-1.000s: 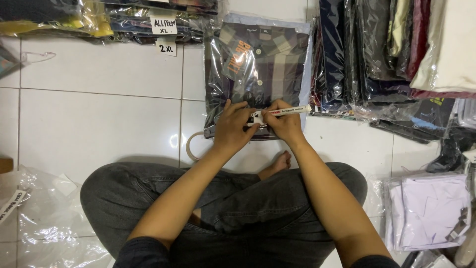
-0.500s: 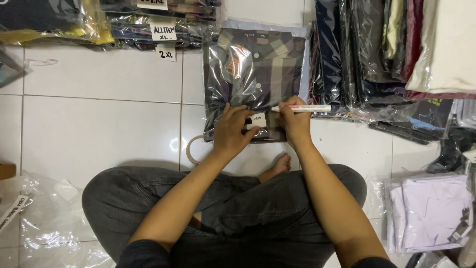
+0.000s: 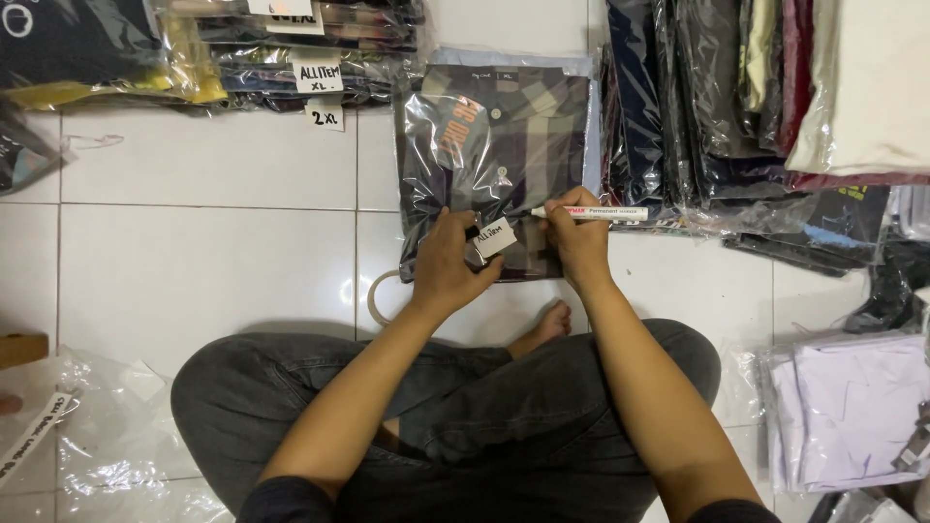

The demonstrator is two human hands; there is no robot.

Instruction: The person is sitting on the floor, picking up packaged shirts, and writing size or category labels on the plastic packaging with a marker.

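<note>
A plaid cloth shirt (image 3: pixel 499 145) is sealed in glossy, crinkled clear plastic. A matt white paper label (image 3: pixel 495 237) is pinched against it. A smooth white plastic marker (image 3: pixel 591 213) is gripped. Glazed floor tiles (image 3: pixel 203 261) are seen, faintly reflective.

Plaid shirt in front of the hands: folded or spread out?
Folded. The plaid shirt lies as a flat rectangle, collar at the top, sealed inside a clear plastic bag on the tile floor.
</note>
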